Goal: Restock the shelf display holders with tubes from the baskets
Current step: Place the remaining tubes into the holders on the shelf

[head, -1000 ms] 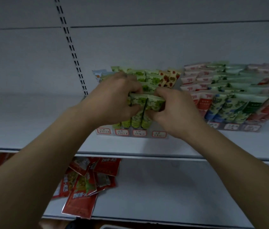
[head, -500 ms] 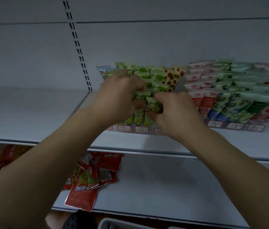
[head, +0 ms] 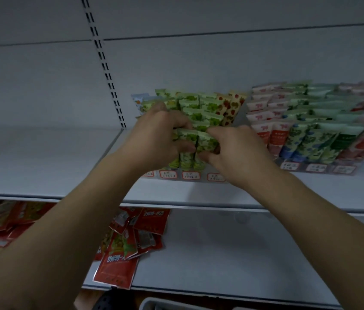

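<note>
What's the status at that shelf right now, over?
Left hand and right hand both grip green tubes. Tubes at front of left display holder, not yet released. Nothing blocks them; red packets lie one shelf down.

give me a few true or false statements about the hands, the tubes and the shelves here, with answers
1. The left hand and the right hand both grip green tubes at the front of the left holder. True.
2. The red packets lie on the upper shelf beside the holders. False: they lie on the lower shelf.
3. The right holder holds rows of tubes, and neither hand touches it. True.
4. The red-spotted tubes stand at the left end of the left holder. False: they stand at its right end.
</note>
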The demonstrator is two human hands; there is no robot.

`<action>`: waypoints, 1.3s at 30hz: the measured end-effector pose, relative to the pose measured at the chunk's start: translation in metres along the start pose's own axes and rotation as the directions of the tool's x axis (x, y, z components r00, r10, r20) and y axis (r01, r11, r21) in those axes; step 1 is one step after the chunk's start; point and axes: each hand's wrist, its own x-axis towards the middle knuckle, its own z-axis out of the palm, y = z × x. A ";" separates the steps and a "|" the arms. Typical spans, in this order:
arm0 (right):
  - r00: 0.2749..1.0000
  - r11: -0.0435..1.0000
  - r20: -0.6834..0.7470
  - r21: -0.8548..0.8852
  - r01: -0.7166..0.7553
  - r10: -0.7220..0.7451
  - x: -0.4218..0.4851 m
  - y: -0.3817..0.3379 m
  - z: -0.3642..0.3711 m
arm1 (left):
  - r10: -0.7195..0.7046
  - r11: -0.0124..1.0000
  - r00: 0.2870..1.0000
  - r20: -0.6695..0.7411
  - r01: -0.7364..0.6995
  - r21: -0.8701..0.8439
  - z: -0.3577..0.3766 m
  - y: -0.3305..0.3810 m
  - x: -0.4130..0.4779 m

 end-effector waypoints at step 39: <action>0.442 0.934 0.878 -0.016 -0.357 0.184 -0.260 -0.010 0.205 | -0.314 0.941 0.389 0.866 0.249 0.230 0.186 -0.024 -0.312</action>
